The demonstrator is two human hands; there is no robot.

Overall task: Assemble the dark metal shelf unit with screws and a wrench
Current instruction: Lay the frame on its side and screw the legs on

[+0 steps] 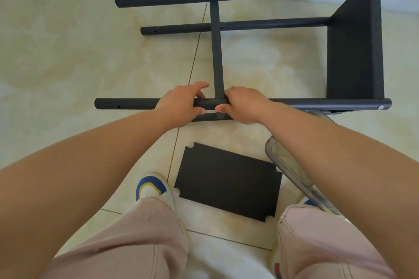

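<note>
Both arms reach forward; the left hand (181,102) and right hand (243,105) grip the shelf frame's near leg tube (127,104) beside the crossbar (217,52).

Bright, even, diffuse daylight fills the scene, with no hard-edged shadows. The glossy cream floor tiles (68,52) carry soft, washed-out reflections, strongest toward the upper edge. The dark metal frame (353,52) casts only faint, blurred shadows beneath its tubes. Wide-angle distortion bows straight lines and enlarges the forearms at the lower corners. Focus is slightly soft overall, with mild smearing near the borders.
</note>
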